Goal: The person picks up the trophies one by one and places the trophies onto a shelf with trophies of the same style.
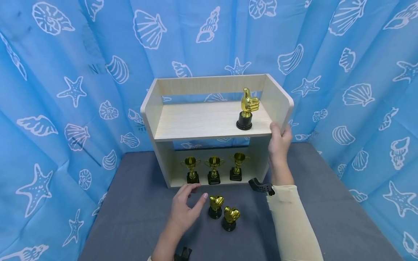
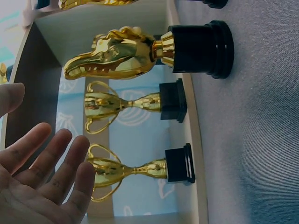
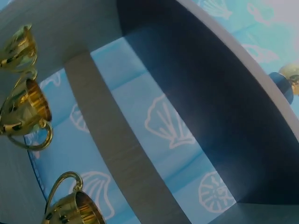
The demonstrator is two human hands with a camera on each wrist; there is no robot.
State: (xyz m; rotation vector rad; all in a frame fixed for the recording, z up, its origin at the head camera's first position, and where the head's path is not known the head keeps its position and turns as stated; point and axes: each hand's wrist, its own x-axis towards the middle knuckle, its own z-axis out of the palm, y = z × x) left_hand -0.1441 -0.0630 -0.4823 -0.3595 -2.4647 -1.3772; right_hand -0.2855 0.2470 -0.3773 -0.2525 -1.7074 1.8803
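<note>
A pale wooden two-tier shelf [image 1: 205, 139] stands on the table. On its upper board, toward the right, is a gold thumbs-up trophy [image 1: 249, 103] with a black base. My right hand [image 1: 280, 145] grips the front edge of the shelf's right side panel, thumb on the inner side; its far fingers are hidden. Two more thumbs-up trophies, a nearer one [image 1: 230, 217] and a farther one [image 1: 215, 206], stand upright on the table before the shelf. Just left of them hovers my left hand [image 1: 186, 210], fingers spread and holding nothing; the left wrist view shows its palm [image 2: 32, 191].
On the lower tier stand three gold cup trophies: left [image 1: 191, 165], middle [image 1: 213, 166] and right [image 1: 238, 161]. A grey cloth [image 1: 130, 210] covers the table. Behind and beside it hangs a blue curtain [image 1: 202, 54] with white shell prints.
</note>
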